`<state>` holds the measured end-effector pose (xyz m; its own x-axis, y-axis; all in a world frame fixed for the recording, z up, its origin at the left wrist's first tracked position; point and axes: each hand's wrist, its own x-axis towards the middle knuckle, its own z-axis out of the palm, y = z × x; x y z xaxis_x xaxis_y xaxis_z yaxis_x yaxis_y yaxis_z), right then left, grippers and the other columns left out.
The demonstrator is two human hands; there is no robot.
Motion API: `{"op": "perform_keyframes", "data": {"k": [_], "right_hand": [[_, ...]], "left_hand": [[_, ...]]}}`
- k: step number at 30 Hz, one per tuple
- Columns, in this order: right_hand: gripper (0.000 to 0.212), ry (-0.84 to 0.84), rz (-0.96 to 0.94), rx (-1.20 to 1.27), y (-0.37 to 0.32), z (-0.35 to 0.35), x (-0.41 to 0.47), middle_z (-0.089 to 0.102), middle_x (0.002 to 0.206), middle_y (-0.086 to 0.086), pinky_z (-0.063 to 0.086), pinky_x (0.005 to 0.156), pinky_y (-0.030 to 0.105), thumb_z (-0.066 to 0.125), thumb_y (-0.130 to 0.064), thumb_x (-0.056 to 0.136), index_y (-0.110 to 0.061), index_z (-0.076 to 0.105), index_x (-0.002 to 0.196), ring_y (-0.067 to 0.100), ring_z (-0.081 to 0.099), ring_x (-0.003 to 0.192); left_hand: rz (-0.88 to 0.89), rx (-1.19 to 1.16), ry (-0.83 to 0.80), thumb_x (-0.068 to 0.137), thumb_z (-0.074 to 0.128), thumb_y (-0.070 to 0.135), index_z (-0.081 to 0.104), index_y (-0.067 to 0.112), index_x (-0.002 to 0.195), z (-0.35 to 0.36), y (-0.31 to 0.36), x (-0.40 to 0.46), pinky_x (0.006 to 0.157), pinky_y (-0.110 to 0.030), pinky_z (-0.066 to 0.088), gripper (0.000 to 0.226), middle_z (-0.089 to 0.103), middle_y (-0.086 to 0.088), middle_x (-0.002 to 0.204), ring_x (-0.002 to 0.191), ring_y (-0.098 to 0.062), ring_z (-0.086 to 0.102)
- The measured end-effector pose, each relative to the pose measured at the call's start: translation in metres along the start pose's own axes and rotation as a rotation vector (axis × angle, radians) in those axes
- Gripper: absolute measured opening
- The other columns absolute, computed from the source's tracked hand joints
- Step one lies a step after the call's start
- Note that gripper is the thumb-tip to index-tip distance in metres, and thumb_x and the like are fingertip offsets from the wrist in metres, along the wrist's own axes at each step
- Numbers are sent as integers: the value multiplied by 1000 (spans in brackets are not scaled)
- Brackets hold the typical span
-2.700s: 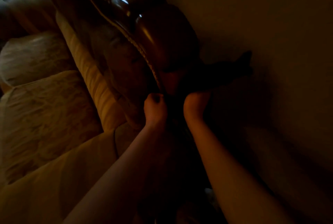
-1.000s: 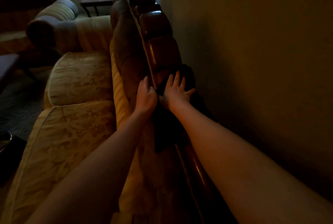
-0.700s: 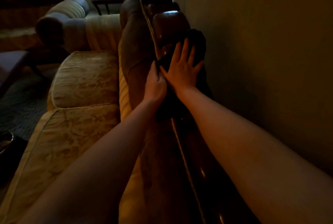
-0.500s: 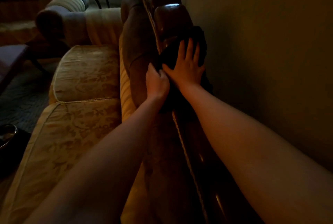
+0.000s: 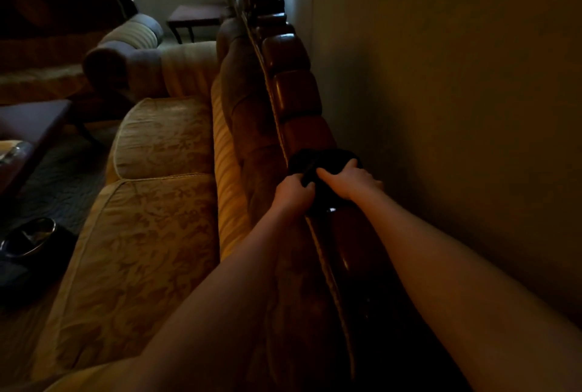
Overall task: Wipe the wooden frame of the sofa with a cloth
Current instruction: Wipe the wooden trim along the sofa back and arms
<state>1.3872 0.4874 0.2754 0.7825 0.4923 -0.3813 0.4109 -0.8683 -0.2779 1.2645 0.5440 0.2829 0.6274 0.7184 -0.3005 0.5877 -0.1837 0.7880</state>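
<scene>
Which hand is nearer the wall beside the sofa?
Right. The right hand lies on the cloth atop the frame, beside the wall; the left hand is on the cushion side.

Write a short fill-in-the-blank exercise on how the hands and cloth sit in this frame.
1. Both hands hold a dark ____ on the wooden frame.
2. The left hand is on the ____ side of the frame.
3. The right hand is on the side nearer the ____.

Missing: cloth; cushion; wall

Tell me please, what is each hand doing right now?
Left hand: fingers curled, gripping the dark cloth.
Right hand: holding the cloth on the wooden frame.
</scene>
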Motion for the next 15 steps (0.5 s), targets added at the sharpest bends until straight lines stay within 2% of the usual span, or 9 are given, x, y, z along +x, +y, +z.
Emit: {"op": "perform_keyframes", "data": {"k": [3, 6, 9, 13, 15], "right_hand": [[93, 49, -13, -47, 29, 5, -38, 43, 136, 18, 34, 85, 40, 33, -75, 81, -10, 16, 146, 34, 44, 120], [88, 67, -28, -79, 51, 7, -74, 49, 128, 17, 31, 75, 38, 30, -73, 82, -9, 25, 143, 33, 49, 112], [87, 72, -44, -7, 80, 10, -111, 49, 129, 17, 34, 79, 39, 29, -72, 83, -8, 25, 142, 33, 50, 114], [88, 162, -106, 112, 126, 31, -163, 50, 131, 17, 38, 91, 43, 32, -72, 83, -10, 20, 144, 35, 50, 118], [89, 214, -133, 169, 142, 44, -187, 47, 135, 17, 39, 93, 45, 34, -73, 82, -11, 20, 145, 35, 48, 121]], "left_hand": [[-25, 27, -50, 98, 41, 21, 26, 19, 147, 18, -1, -44, 32, -13, 32, 51, 51, 4, 76, 51, -6, 48], [24, 127, -62, 97, 38, 20, 31, 19, 145, 30, -2, -80, 42, -18, 39, 48, 56, 0, 84, 60, -12, 56], [73, 198, -61, 96, 42, 20, 22, 24, 149, 40, -3, -115, 42, -15, 38, 57, 63, -8, 91, 57, -10, 58], [131, 51, -36, 95, 43, 19, 16, 32, 149, 75, -26, -175, 35, -9, 34, 62, 56, 2, 67, 38, 5, 52], [177, 14, 49, 96, 42, 22, 19, 33, 149, 95, -41, -200, 42, -10, 40, 59, 60, 0, 74, 48, 4, 57]]}}
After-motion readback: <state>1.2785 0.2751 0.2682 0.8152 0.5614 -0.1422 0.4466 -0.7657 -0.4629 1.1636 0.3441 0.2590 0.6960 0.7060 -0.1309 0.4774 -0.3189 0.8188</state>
